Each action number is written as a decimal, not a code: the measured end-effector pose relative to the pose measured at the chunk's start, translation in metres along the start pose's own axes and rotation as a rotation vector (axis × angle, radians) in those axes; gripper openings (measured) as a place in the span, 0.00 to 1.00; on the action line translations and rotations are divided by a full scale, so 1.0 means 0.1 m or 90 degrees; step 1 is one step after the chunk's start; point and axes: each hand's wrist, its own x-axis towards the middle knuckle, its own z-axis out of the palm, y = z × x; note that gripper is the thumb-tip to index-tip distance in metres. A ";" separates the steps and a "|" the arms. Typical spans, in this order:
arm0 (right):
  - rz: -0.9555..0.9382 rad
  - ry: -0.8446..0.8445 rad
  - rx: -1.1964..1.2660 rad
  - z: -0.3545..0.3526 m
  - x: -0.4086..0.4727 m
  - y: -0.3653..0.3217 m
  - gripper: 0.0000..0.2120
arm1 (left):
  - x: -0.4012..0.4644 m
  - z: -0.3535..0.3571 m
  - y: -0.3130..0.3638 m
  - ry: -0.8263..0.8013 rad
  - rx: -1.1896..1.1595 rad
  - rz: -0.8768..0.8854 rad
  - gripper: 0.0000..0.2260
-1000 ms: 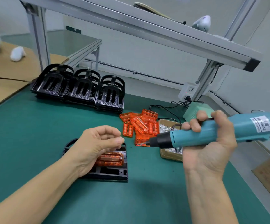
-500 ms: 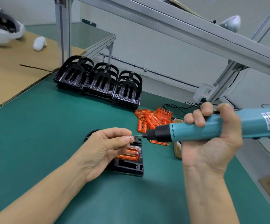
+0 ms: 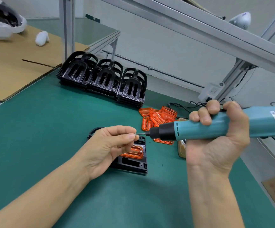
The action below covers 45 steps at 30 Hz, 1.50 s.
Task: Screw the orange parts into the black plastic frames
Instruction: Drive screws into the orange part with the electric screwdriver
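A black plastic frame (image 3: 130, 163) lies on the green mat with an orange part (image 3: 133, 153) seated in it, one screw head visible at its right end. My left hand (image 3: 110, 148) hovers above it and pinches a small screw (image 3: 135, 134) at the tip of the driver's bit. My right hand (image 3: 215, 142) grips a teal electric screwdriver (image 3: 199, 129) held level, bit pointing left. Loose orange parts (image 3: 158, 116) lie in a heap behind.
Three stacks of black frames (image 3: 104, 78) stand at the back of the mat. A small cardboard box of screws (image 3: 181, 145) sits behind the screwdriver. A power strip (image 3: 210, 92) and cables lie at the back right. Cardboard sheet (image 3: 10, 63) at left.
My hands have come together: the driver's bit tip has moved left and now meets the screw pinched in my left fingers. The camera has shifted, so the scene sits further right.
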 end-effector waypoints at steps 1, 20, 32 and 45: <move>0.000 -0.001 0.000 0.00 0.00 0.00 0.05 | 0.00 0.00 0.00 0.001 0.000 -0.001 0.06; -0.007 0.003 0.008 -0.03 0.02 0.06 0.04 | 0.01 0.00 -0.04 0.025 -0.001 0.055 0.07; -0.016 -0.009 0.002 -0.01 0.03 0.06 0.04 | 0.01 -0.01 -0.03 0.007 0.008 0.051 0.06; -0.007 -0.007 0.009 -0.02 0.03 0.08 0.03 | 0.00 -0.01 -0.04 0.024 0.028 0.084 0.06</move>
